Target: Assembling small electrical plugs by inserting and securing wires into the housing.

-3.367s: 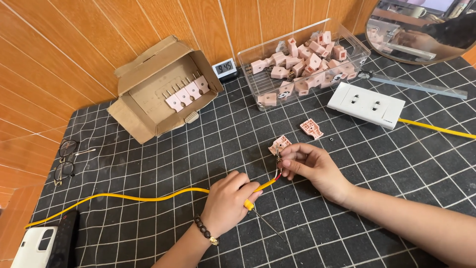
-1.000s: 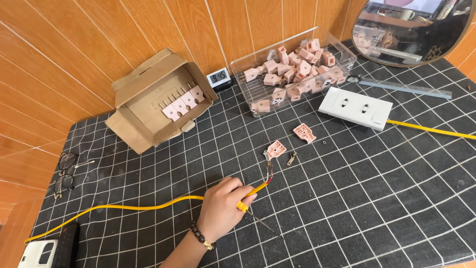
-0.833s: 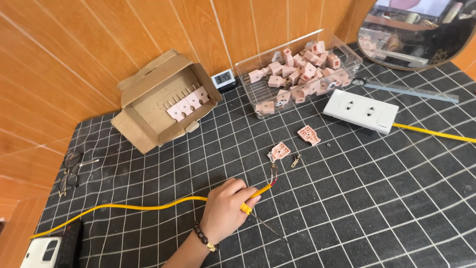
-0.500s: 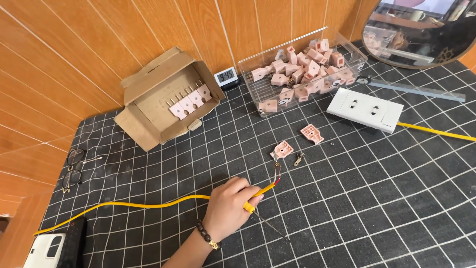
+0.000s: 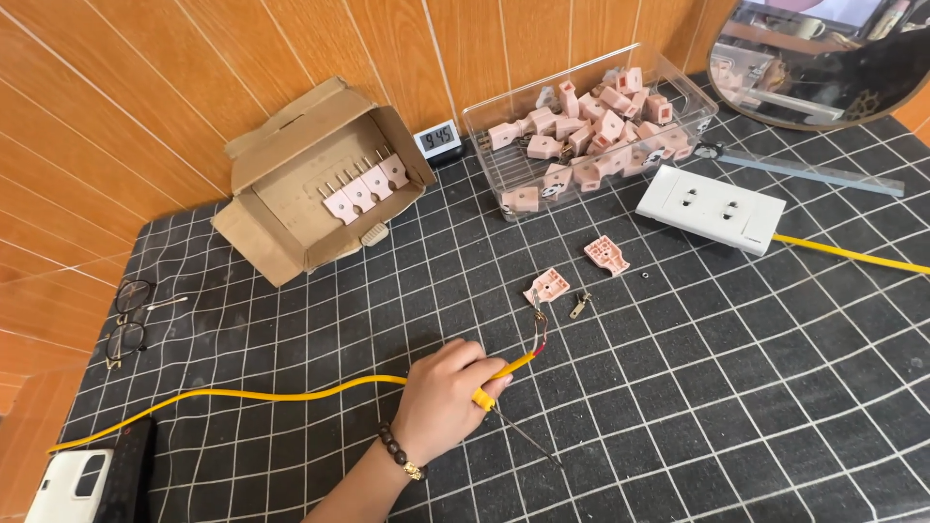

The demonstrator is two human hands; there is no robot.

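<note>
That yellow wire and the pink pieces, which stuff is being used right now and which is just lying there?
Being used: left hand; yellow cable; screwdriver; open pink plug halves; metal prong; small screw.

Just lying about: glasses; little clock; mirror; ruler; phone; cardboard box; white socket strip.

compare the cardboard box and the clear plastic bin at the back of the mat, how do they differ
The cardboard box is opaque brown with its flaps open; the clear plastic bin is see-through and has no flaps. The box holds a few pink plug pieces lined up in a neat row; the bin holds many pink plug parts in a loose heap. The box sits further left. Both stand against the wood wall, open-topped, holding pink parts.
</note>
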